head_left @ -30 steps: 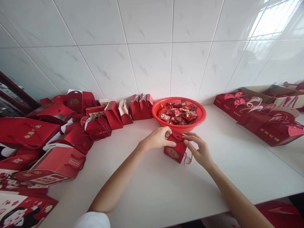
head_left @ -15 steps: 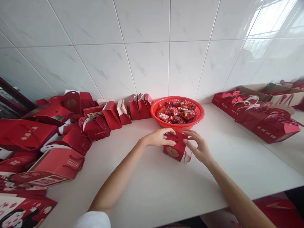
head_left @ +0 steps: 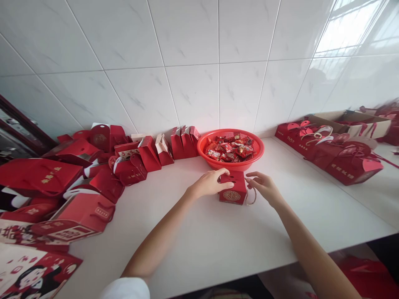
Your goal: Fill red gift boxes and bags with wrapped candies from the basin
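A small red gift box (head_left: 232,196) with a round gold emblem on its front stands on the white table, with holes in its top. My left hand (head_left: 215,182) grips the box at its left side, thumb over the front top edge and fingers behind. At the right side, my right hand (head_left: 262,187) pinches the light twisted cord (head_left: 254,199), which hangs in a loop beside the box. Right behind the box is a red plastic basket (head_left: 204,155) of wrapped candies (head_left: 232,148).
Many red gift boxes (head_left: 77,216) crowd the table's left side, and several slim ones (head_left: 181,143) line the wall. On the right stand red handled boxes (head_left: 346,164) beside an open carton (head_left: 336,120). The table's front edge (head_left: 230,282) runs below my arms.
The box has been turned so its front faces me more squarely. My right hand has moved off the box top to the cord at its right side.
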Tool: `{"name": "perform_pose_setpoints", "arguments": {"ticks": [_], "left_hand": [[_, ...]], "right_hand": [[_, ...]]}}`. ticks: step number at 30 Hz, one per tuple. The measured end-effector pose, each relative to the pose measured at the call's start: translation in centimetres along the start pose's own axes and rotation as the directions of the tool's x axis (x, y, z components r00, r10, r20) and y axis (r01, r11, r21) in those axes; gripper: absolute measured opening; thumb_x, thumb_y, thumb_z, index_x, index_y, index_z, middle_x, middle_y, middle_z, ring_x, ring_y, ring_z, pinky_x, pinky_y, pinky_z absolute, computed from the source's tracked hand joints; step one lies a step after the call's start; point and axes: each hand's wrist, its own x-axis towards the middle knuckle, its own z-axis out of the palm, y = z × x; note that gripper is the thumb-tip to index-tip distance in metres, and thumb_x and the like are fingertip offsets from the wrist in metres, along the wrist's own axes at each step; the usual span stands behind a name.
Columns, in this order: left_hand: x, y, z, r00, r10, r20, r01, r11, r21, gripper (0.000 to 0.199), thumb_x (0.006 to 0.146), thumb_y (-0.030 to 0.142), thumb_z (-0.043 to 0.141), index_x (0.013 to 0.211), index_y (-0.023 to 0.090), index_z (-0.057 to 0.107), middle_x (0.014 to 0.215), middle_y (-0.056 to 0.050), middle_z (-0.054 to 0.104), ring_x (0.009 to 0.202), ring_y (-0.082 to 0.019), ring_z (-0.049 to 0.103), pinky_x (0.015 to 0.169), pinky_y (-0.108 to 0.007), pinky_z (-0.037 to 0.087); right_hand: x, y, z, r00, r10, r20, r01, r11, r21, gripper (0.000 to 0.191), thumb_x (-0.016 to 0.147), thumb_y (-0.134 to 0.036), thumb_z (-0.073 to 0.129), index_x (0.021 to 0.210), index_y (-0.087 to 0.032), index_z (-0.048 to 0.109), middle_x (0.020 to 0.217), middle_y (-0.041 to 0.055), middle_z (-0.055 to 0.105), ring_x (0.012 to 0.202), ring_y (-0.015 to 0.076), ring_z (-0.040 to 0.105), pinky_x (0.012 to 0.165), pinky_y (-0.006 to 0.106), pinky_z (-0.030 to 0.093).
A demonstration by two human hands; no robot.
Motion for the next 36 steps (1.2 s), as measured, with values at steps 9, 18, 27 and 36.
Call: {"name": "perform_pose_setpoints", "arguments": {"ticks": [9, 18, 27, 36], "left_hand": [[-0.6, 0.1, 0.9, 0.991, -0.028, -0.13, 0.032, 0.999, 0.027, 0.054, 0.082, 0.057, 0.066, 0.124, 0.024, 0.065, 0.118, -0.007, 0.071, 0.103, -0.027, 0.066, 0.087, -0.035, 0.051], [-0.9, -0.1, 1.4, 0.989, -0.03, -0.146, 0.016, 0.995, -0.099, 0.044, 0.086, 0.044, 0.064, 0.122, 0.02, 0.071, 0.095, -0.006, 0.074, 0.084, -0.021, 0.065, 0.076, -0.031, 0.052], [-0.7, -0.6, 1.7, 0.988, -0.048, -0.144, 0.022, 0.985, -0.172, 0.046, 0.082, 0.037, 0.069, 0.124, 0.017, 0.07, 0.083, -0.004, 0.069, 0.077, -0.019, 0.061, 0.07, -0.029, 0.05], [-2.6, 1.0, -3.3, 0.986, -0.154, -0.066, 0.075, 0.757, -0.65, 0.041, 0.081, 0.037, 0.075, 0.115, 0.016, 0.068, 0.093, -0.007, 0.071, 0.074, -0.013, 0.064, 0.077, -0.031, 0.054]], "right_hand": [[-0.4, -3.7, -0.1, 0.985, -0.171, 0.036, 0.149, 0.931, 0.333, 0.033, 0.069, -0.041, 0.081, 0.093, -0.022, 0.071, 0.078, 0.0015, 0.07, 0.053, 0.0096, 0.049, 0.049, 0.026, 0.04], [0.2, -1.5, 2.6, 0.935, -0.316, 0.162, 0.323, 0.946, -0.023, 0.02, 0.081, -0.038, 0.069, 0.095, -0.025, 0.074, 0.097, 0.0049, 0.074, 0.078, 0.0208, 0.067, 0.067, 0.034, 0.055], [0.4, -1.5, 2.6, 0.93, -0.319, 0.183, 0.334, 0.941, -0.058, 0.023, 0.08, -0.04, 0.068, 0.095, -0.023, 0.075, 0.094, 0.0051, 0.074, 0.075, 0.0202, 0.064, 0.067, 0.034, 0.054], [0.7, -5.7, 0.5, 0.959, -0.259, 0.111, 0.255, 0.966, 0.046, 0.031, 0.07, -0.045, 0.077, 0.088, -0.02, 0.074, 0.079, 0.004, 0.071, 0.057, 0.0143, 0.053, 0.053, 0.031, 0.046]]}}
